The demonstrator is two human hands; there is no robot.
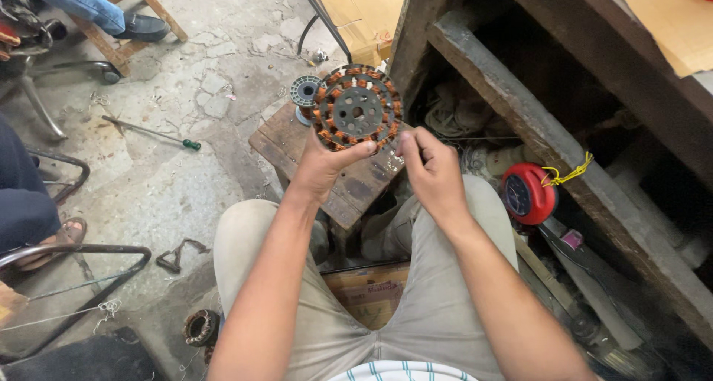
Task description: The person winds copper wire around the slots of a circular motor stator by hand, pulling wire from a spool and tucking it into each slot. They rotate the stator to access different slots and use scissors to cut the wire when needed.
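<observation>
My left hand (327, 164) holds up a round motor stator (357, 107) with copper windings around a grey metal core, thumb across its lower edge. My right hand (431, 167) is beside it at the stator's lower right edge, fingers pinched together, apparently on a thin wire that is too fine to see clearly. Both hands hover above a small dark wooden stool (338, 174) between my knees.
A grey wire spool (304, 93) stands on the stool behind the stator. A red round device (527, 194) hangs on the wooden bench frame at right. A screwdriver (152, 133) lies on the cracked concrete floor. Another person's legs and shoe (141, 27) are upper left. A copper coil (200, 327) lies by my left leg.
</observation>
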